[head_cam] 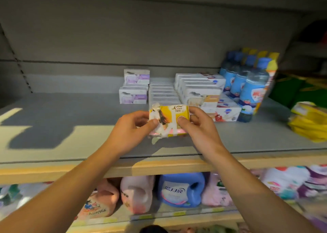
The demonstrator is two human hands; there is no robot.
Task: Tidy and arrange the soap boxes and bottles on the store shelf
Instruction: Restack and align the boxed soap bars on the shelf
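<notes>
A yellow-and-white soap pack is held above the grey shelf, in front of the stacked soap boxes. It is gripped at its left end by the left hand, whose thumb and fingers are curled around the wrapper, and at its right end by the right hand, whose thumb is pressed on the front face while the fingers are wrapped behind. The pack is tilted slightly, its printed face turned toward the camera.

Behind it, white soap boxes with purple print are stacked 2 high at the left. A row of plain white boxes is lined up beside them, and just to the right, white boxes with an orange label are stacked on boxes with red flower print. At the right of these, clear bottles with blue caps and blue labels are stood upright in rows, some with yellow tags at the neck. Yellow packets are seen at the far right edge, blurred.

On the lower shelf, a blue detergent jug is stood between pink jugs; further pouches there are too blurred to be made out.
</notes>
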